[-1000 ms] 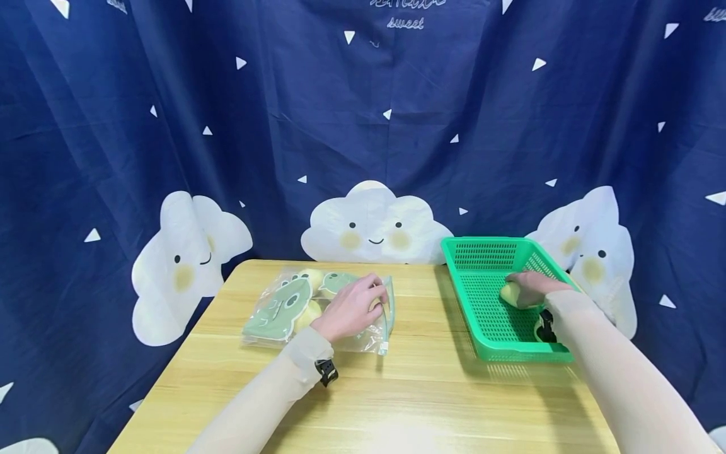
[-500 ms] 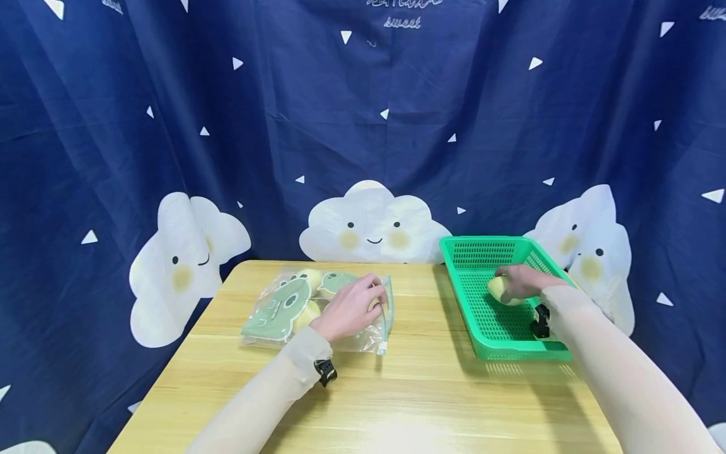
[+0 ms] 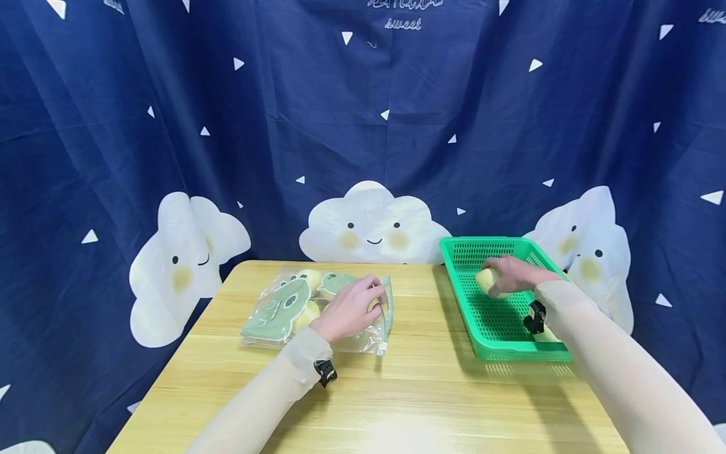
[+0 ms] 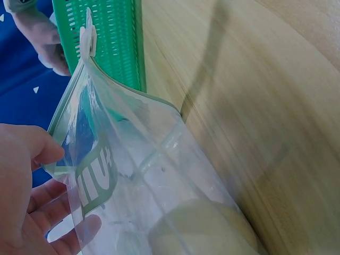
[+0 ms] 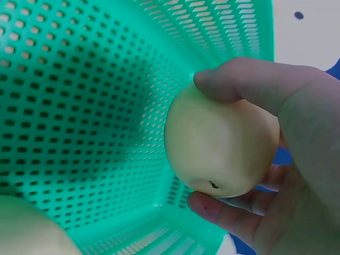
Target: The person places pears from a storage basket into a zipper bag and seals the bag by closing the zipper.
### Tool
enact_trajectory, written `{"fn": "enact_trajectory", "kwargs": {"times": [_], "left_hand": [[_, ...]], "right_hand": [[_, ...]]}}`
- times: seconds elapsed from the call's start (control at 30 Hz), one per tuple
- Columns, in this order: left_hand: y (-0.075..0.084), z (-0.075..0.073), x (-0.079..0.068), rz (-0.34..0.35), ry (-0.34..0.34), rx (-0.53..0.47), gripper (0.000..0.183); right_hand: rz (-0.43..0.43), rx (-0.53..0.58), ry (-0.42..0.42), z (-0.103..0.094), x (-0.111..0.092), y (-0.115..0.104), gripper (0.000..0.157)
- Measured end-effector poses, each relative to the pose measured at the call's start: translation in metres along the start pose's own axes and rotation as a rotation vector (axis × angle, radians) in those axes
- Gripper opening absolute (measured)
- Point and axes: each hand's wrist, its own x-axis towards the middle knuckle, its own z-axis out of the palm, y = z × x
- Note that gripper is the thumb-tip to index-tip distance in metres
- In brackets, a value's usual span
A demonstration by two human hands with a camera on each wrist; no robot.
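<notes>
My right hand [image 3: 513, 275] grips a pale yellow pear [image 5: 218, 141], thumb over its top and fingers beneath, with a small dark mark showing on its skin. The pear is above the floor of the green basket [image 3: 482, 350]. A second pear [image 5: 29, 228] lies in the basket, partly hidden by the wrist in the head view. My left hand [image 3: 348, 309] pinches the opening edge of a clear zip bag [image 4: 143, 154] printed with green frogs, holding its mouth apart. Several pears lie inside the bag, one pear [image 4: 204, 228] showing close to the left wrist camera.
The wooden table [image 3: 431, 391] carries the bag at left and the basket at right, with bare wood between them. A dark blue curtain [image 3: 386, 151] with white clouds hangs right behind the table's back edge.
My right hand has lifted the pear and moved left and toward the back of the basket, uncovering more of the pear by the wrist. The left hand and bag stay still.
</notes>
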Motion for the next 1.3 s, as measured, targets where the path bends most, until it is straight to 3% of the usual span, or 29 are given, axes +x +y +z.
{"fn": "enact_trajectory", "kwargs": {"times": [0.4,0.87,1.3], "left_hand": [[-0.001,0.001,0.001,0.020,0.009,0.006,0.013],[-0.001,0.001,0.001,0.030,0.033,0.024,0.011],[-0.001,0.001,0.002,0.012,0.021,0.012,0.012]], "right_hand": [[-0.074,-0.046,0.016,-0.019,0.004,-0.045,0.057],[-0.121,-0.078,0.045,-0.039,0.005,-0.080,0.056],[-0.074,-0.103,-0.095,-0.046,0.023,-0.113,0.060]]}}
